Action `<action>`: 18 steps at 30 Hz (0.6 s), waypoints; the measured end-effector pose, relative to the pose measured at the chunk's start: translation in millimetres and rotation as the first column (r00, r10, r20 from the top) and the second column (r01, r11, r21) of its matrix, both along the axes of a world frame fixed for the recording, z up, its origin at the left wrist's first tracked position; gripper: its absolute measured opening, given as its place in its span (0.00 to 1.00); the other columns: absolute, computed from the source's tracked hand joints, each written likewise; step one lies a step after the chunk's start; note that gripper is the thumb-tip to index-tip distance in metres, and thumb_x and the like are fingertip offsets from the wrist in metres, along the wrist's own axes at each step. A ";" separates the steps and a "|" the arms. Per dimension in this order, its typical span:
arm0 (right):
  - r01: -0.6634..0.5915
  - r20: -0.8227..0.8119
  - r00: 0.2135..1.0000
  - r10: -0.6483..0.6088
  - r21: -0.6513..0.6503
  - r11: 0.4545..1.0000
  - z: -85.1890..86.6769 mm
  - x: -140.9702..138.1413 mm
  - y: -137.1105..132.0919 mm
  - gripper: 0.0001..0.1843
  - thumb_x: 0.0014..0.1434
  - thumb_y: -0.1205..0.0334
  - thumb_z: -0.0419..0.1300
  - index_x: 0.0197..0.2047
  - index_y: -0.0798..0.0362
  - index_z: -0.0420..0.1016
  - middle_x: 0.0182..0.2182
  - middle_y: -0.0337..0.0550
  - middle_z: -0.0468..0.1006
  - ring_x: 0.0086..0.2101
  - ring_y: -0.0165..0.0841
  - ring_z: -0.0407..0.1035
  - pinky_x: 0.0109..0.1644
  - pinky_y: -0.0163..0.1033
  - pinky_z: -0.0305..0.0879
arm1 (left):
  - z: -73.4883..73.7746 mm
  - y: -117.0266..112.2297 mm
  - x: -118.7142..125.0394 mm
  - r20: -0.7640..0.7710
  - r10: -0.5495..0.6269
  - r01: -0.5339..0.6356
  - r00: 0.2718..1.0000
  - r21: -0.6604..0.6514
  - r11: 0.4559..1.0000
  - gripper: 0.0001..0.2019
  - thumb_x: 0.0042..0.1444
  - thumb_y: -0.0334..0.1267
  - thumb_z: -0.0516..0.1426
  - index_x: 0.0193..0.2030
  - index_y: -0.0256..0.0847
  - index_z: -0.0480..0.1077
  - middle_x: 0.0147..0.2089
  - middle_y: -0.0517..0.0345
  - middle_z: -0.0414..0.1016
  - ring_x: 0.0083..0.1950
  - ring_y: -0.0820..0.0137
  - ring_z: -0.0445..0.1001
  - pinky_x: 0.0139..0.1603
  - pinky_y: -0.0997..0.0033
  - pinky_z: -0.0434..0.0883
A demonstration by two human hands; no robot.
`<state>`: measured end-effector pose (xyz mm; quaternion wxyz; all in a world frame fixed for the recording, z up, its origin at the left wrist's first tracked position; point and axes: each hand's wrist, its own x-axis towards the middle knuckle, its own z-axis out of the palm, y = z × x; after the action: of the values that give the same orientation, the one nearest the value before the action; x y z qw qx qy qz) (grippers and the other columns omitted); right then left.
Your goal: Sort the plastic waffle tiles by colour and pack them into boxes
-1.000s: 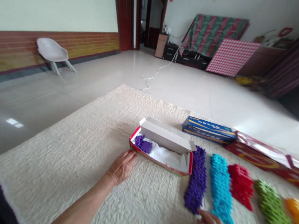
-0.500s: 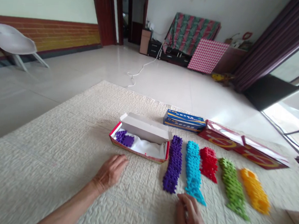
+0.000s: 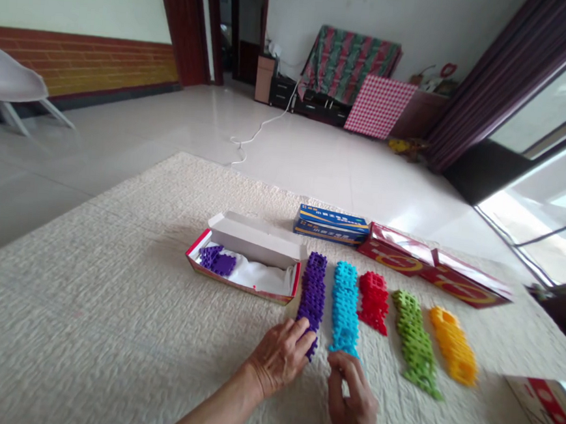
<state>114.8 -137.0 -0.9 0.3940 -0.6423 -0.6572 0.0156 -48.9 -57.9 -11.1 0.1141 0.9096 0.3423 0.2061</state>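
Five rows of plastic interlocking pieces lie side by side on a cream quilted mat: purple, cyan, red, green and orange. My left hand has its fingers curled over the near end of the purple row. My right hand is just beside it, fingers bent and apart, index tip touching the near end of the cyan row. An open red box with a white lining stands left of the rows and holds a few purple pieces.
A blue box and a long red box lie behind the rows. Another red and white box sits at the mat's right corner. Beyond the mat are tiled floor, a white cable and a white chair.
My left hand has moved right, from beside the open box to the near end of the purple row. My right hand has shifted to the cyan row's end. The view has swung right.
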 end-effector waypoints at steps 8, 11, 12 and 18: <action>0.018 -0.056 0.998 -0.025 -0.123 0.992 -21.9 -19.9 7.7 0.10 0.63 0.63 0.51 0.45 0.50 0.70 0.42 0.47 0.76 0.38 0.36 0.75 0.38 0.40 0.74 | -2.7 -3.7 -11.5 0.002 -0.031 0.031 1.000 0.005 1.000 0.13 0.59 0.35 0.54 0.50 0.39 0.66 0.59 0.49 0.67 0.50 0.61 0.70 0.51 0.63 0.72; 0.006 -0.062 0.998 -0.014 -0.115 0.993 -23.9 -22.6 5.4 0.10 0.63 0.64 0.50 0.45 0.49 0.70 0.42 0.47 0.76 0.40 0.36 0.74 0.41 0.42 0.74 | -0.9 -3.3 -14.9 0.006 -0.039 0.039 0.999 -0.016 0.999 0.13 0.60 0.34 0.53 0.51 0.39 0.66 0.57 0.50 0.68 0.50 0.62 0.70 0.51 0.64 0.72; 0.004 -0.062 0.998 -0.011 -0.099 0.995 -23.4 -23.2 4.8 0.10 0.63 0.64 0.50 0.45 0.49 0.70 0.42 0.47 0.76 0.40 0.36 0.74 0.41 0.42 0.74 | 1.0 -2.6 -16.7 0.005 -0.053 0.053 0.999 -0.031 0.998 0.13 0.60 0.34 0.53 0.51 0.39 0.65 0.57 0.49 0.68 0.50 0.62 0.70 0.51 0.64 0.72; -0.073 -0.076 0.995 0.068 -0.058 0.996 -15.1 -37.8 2.2 0.09 0.62 0.67 0.51 0.42 0.49 0.71 0.40 0.46 0.76 0.39 0.35 0.74 0.40 0.40 0.74 | 14.0 1.4 -38.8 -0.059 -0.161 0.151 0.985 -0.145 0.978 0.12 0.57 0.34 0.54 0.49 0.39 0.65 0.54 0.50 0.68 0.51 0.62 0.69 0.52 0.64 0.71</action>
<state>77.0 -134.8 -16.0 0.3977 -0.6293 -0.6637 0.0734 -87.7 -56.5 3.0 0.1813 0.9300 0.2874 0.1400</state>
